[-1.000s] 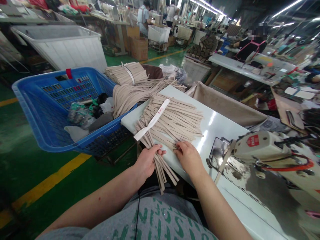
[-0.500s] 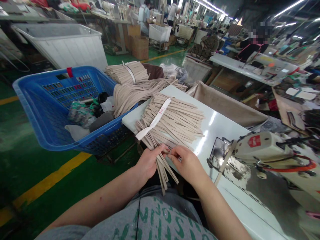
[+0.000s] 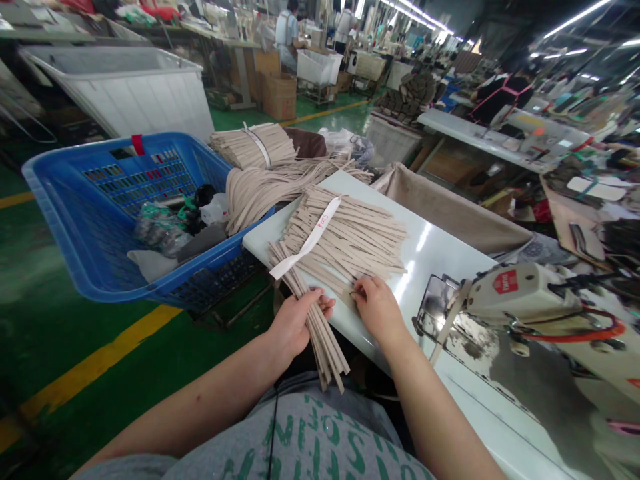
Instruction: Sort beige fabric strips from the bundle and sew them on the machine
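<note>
My left hand (image 3: pixel 300 325) grips a loose bundle of narrow beige strips (image 3: pixel 320 343), whose ends hang down past the table edge. The bundle runs up into a larger fanned pile of the same strips (image 3: pixel 350 233) on the white table (image 3: pixel 440 267). A white paper band (image 3: pixel 310 233) with red writing lies across the pile. My right hand (image 3: pixel 379 310) rests its fingertips on the pile's lower edge, and I cannot tell whether they grip a strip.
A blue plastic basket (image 3: pixel 60 213) holding bags stands left of the table, beside banded strips (image 3: pixel 253 147). A sewing machine (image 3: pixel 520 297) sits at right, with a fabric-lined cart (image 3: pixel 450 207) behind the table. A co-worker (image 3: pixel 500 97) sits further back.
My right hand has moved away from my left hand, up and right along the pile's edge. The strips in my left hand are now gathered more tightly.
</note>
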Demonstrator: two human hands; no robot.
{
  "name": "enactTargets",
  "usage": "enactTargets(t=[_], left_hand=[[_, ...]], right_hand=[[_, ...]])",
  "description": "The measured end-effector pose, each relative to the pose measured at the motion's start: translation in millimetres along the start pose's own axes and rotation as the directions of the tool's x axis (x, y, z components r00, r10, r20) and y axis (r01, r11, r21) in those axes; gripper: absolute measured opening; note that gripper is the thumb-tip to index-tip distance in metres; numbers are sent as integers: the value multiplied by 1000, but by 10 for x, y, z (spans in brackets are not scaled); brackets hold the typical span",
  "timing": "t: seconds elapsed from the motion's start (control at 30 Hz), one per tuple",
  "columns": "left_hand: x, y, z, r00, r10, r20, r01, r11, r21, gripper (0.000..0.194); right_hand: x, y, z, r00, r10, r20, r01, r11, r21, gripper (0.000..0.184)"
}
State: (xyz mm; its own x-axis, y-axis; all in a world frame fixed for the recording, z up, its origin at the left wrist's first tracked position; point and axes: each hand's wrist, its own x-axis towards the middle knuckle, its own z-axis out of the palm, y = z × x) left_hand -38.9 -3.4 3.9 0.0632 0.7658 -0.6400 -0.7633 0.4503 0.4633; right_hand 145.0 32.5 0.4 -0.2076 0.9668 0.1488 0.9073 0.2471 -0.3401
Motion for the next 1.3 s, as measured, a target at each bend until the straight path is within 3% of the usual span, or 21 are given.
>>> enactTargets(t=[0.23, 0.33, 0.4, 0.53, 0.63, 0.7, 0.77, 1.03, 1.17, 1.3], left_hand=[[-15, -6, 10, 998, -7, 68, 5, 999, 35, 17], [-11, -6, 30, 990, 14, 142, -16, 1000, 13, 20], [-5, -10, 43, 993, 31, 118, -32, 999, 5, 18], [-1, -15, 53, 999, 40, -9, -40, 999, -9, 14], [-2, -7, 37, 999, 33, 8, -33, 999, -10, 15], [-3, 3, 21, 1000, 16, -10, -16, 1000, -6, 10], [-5, 12, 6, 1000, -9, -26, 9, 1000, 2, 4], [-40, 31, 10, 999, -11, 39, 10, 999, 34, 12], [-33, 19, 27, 995, 10, 95, -9, 1000, -13, 9], [2, -6, 9, 1000, 12, -2, -12, 999, -41, 9]], right_hand=[[-170, -261, -216, 996, -74, -40, 75, 997, 20, 9], [-265, -391, -304, 988, -151, 32, 143, 973, 183, 11], [-273, -394, -305, 988, -152, 40, 135, 950, 281, 18], [-198, -220, -189, 997, -75, -33, 79, 987, 142, 11], [-152, -95, -92, 998, -63, 22, 61, 996, 71, 15], [-142, -64, -51, 998, -35, 57, 30, 997, 76, 9], [-142, -65, -27, 997, -23, 71, 17, 997, 76, 2], [-246, -253, -108, 995, -100, -26, 98, 994, -41, 22], [-268, -360, -231, 977, -203, 62, 195, 974, 115, 24], [-200, -245, -179, 993, -114, -36, 116, 991, 62, 19]])
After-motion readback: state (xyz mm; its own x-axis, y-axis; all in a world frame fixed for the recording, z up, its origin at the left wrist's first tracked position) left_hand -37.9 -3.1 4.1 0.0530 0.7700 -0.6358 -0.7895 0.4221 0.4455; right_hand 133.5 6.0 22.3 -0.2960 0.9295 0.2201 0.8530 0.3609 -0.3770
